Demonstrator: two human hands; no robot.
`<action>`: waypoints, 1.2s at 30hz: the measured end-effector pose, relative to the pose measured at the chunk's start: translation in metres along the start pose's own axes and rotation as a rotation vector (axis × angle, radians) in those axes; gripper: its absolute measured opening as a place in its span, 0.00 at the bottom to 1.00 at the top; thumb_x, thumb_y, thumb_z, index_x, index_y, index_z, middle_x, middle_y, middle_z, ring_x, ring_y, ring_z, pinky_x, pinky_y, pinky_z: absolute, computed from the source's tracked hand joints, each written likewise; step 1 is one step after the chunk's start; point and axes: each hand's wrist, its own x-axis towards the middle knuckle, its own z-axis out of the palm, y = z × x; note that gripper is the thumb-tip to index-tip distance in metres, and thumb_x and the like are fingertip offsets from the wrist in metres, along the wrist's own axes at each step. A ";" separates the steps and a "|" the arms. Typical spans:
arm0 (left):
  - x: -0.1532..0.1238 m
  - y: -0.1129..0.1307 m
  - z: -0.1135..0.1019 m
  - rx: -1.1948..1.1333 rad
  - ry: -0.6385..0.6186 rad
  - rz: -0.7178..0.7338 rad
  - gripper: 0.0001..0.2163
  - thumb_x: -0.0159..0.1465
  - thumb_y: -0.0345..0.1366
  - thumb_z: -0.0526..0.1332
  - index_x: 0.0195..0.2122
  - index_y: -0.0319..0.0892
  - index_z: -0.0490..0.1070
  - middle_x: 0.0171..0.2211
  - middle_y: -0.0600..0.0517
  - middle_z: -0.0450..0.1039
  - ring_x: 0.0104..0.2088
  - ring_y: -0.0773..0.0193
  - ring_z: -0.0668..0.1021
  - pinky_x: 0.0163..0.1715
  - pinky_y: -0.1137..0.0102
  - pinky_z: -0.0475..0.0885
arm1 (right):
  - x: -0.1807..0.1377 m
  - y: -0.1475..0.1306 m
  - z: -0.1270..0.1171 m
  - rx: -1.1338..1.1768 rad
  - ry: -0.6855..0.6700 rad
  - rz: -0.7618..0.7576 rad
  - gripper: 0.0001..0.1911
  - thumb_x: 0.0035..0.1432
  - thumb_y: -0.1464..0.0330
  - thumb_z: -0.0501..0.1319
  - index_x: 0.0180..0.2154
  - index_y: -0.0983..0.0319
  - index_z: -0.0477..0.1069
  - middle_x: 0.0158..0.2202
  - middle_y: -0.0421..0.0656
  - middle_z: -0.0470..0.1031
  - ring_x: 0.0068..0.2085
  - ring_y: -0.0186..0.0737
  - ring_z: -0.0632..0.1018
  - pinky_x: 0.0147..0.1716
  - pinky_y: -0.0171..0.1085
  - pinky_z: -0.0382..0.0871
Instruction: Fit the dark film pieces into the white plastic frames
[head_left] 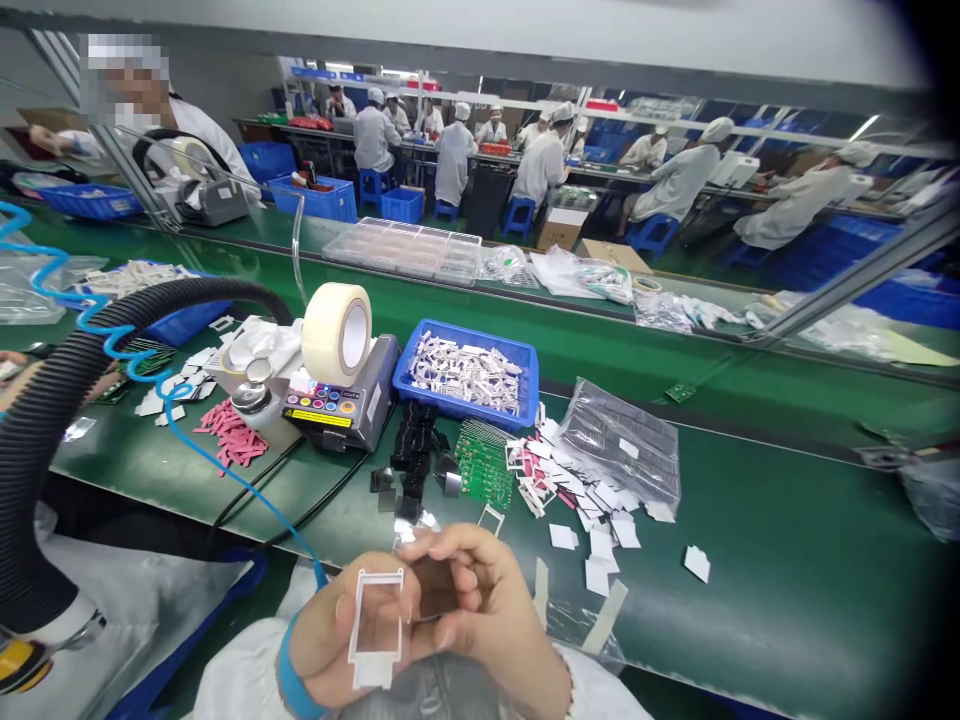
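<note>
My left hand (319,640), with a blue band at the wrist, grips a small white plastic frame (373,672) by its sides, its open window facing up. Close beside it, my right hand (502,595) pinches a small dark, glossy rectangular panel (437,588) between thumb and fingers. The two hands nearly meet, and the left fingertips lie near the panel's edge; whether they touch it I cannot tell. Just beyond the hands lie dark square pieces (386,500), a stack of green circuit boards (486,468) and another white frame (491,520).
A blue bin (465,412) of white frames stands behind the boards, beside a tape dispenser (367,410). White squares (600,500) and a bagged stack (622,445) lie right. Pink strips (234,440), a black hose (56,430) and a co-worker's hand (64,380) are left.
</note>
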 end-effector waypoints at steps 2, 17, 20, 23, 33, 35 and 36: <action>0.000 -0.003 0.003 -0.009 -0.003 0.040 0.15 0.50 0.48 0.64 0.30 0.41 0.75 0.40 0.46 0.74 0.50 0.46 0.70 0.50 0.53 0.61 | 0.000 0.005 0.003 0.109 -0.017 0.033 0.23 0.41 0.54 0.69 0.37 0.55 0.66 0.43 0.43 0.75 0.40 0.43 0.78 0.37 0.43 0.74; 0.000 0.010 0.022 0.629 -0.021 0.241 0.14 0.47 0.50 0.66 0.25 0.45 0.78 0.34 0.48 0.63 0.38 0.60 0.67 0.42 0.65 0.62 | -0.001 -0.051 0.005 -0.892 0.094 -0.344 0.08 0.60 0.67 0.56 0.28 0.58 0.65 0.27 0.39 0.64 0.32 0.39 0.68 0.39 0.45 0.62; 0.000 0.010 0.028 0.646 -0.018 0.265 0.13 0.47 0.49 0.66 0.26 0.45 0.77 0.32 0.51 0.58 0.37 0.62 0.66 0.41 0.67 0.61 | -0.001 -0.049 0.004 -0.903 0.083 -0.335 0.08 0.60 0.69 0.55 0.28 0.59 0.63 0.27 0.39 0.65 0.32 0.38 0.68 0.39 0.45 0.61; 0.000 0.008 0.024 0.666 -0.032 0.227 0.14 0.46 0.51 0.66 0.25 0.45 0.77 0.32 0.51 0.56 0.38 0.61 0.65 0.41 0.67 0.60 | -0.001 -0.046 0.002 -0.900 0.060 -0.328 0.07 0.60 0.70 0.55 0.28 0.59 0.63 0.27 0.38 0.64 0.32 0.38 0.68 0.40 0.45 0.60; -0.003 0.008 0.007 0.773 -0.002 0.149 0.18 0.43 0.55 0.66 0.26 0.48 0.79 0.33 0.52 0.55 0.38 0.61 0.64 0.40 0.66 0.58 | 0.000 -0.036 -0.004 -0.923 0.035 -0.299 0.08 0.60 0.70 0.55 0.28 0.59 0.63 0.26 0.37 0.64 0.31 0.37 0.68 0.42 0.45 0.59; -0.005 0.008 0.006 0.759 -0.006 0.152 0.18 0.43 0.55 0.66 0.28 0.49 0.79 0.34 0.52 0.55 0.39 0.59 0.64 0.42 0.66 0.58 | 0.000 -0.034 -0.004 -0.910 0.047 -0.288 0.08 0.60 0.69 0.55 0.28 0.59 0.64 0.27 0.38 0.65 0.31 0.38 0.69 0.41 0.45 0.59; -0.005 0.008 0.005 0.757 -0.005 0.152 0.18 0.43 0.55 0.66 0.28 0.49 0.79 0.34 0.51 0.55 0.39 0.59 0.64 0.42 0.66 0.58 | -0.001 -0.034 -0.004 -0.902 0.055 -0.287 0.07 0.60 0.69 0.55 0.28 0.59 0.64 0.27 0.38 0.65 0.31 0.38 0.69 0.41 0.45 0.59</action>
